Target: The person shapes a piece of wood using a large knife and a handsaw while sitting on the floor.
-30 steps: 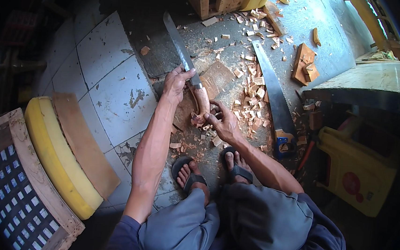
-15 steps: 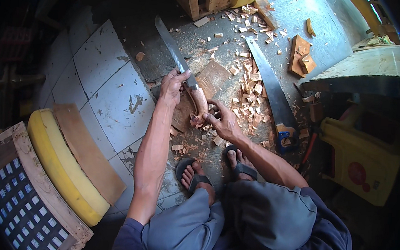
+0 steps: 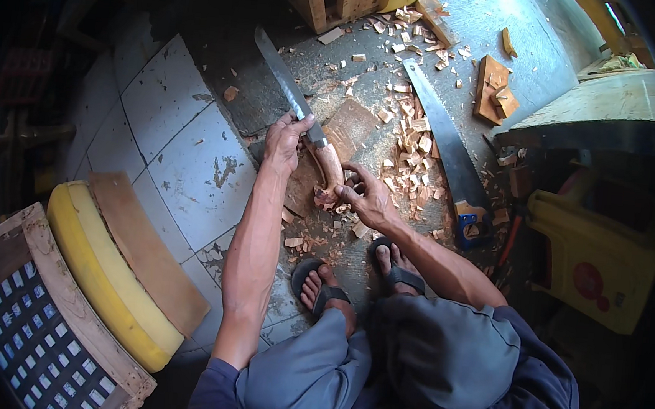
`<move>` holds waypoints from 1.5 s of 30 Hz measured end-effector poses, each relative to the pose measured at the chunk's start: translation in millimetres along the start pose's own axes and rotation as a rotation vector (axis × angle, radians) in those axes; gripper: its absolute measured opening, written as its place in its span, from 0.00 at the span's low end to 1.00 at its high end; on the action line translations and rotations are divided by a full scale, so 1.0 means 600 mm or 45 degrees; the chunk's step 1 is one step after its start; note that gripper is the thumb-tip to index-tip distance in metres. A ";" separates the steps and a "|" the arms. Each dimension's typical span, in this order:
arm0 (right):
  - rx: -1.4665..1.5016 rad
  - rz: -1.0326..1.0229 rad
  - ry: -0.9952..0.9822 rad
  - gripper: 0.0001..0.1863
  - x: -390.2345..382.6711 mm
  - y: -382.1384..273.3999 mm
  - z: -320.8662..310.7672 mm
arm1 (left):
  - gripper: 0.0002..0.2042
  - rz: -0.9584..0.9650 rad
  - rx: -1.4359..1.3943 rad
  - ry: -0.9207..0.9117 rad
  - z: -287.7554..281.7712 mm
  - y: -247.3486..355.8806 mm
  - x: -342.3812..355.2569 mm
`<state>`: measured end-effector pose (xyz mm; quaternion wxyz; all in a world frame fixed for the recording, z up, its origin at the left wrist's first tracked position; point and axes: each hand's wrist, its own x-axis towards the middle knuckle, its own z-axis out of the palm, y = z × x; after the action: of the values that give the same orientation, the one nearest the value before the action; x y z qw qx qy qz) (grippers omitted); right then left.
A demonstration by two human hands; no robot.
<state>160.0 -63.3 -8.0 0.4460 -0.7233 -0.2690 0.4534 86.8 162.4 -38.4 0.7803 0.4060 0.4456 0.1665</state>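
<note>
Forearms [image 3: 253, 252] barely shifted, outstretched: left grip [image 3: 281, 142] closed on knife [image 3: 286, 78], right grip [image 3: 371, 202] pinching handle [image 3: 329, 163].

- Bare left hand [image 3: 283, 141]: gripping, fingers curled, thumb pointing rightward, ahead of the other hand.
- Bare left forearm [image 3: 254, 252]: reaching forward, nearly straight.
- Bare right hand [image 3: 370, 204]: fingers bent, thumb pinching, directed leftward.
- Bare right forearm [image 3: 446, 261]: slanting inward.

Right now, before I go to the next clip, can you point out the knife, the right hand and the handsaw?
Knife [image 3: 286, 83]: head view, on the blade.
Right hand [image 3: 371, 202]: head view, on the back of the hand.
Handsaw [image 3: 452, 147]: head view, midway along the blade.
</note>
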 end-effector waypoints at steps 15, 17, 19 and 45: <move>0.025 0.022 0.011 0.29 0.010 0.006 -0.001 | 0.09 0.013 -0.010 -0.013 0.007 0.011 -0.001; -0.010 0.012 -0.018 0.28 0.007 -0.012 -0.001 | 0.10 0.026 -0.014 0.012 -0.012 0.005 -0.001; 0.003 0.027 -0.005 0.28 0.009 -0.002 -0.004 | 0.10 0.041 -0.034 0.034 -0.002 -0.002 0.001; -0.019 0.014 -0.012 0.29 0.013 0.009 -0.006 | 0.10 0.037 -0.041 0.036 -0.008 -0.011 0.009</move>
<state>166.5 -61.1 -15.3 0.4366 -0.7260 -0.2705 0.4573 84.8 164.1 -47.7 0.7778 0.3975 0.4479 0.1905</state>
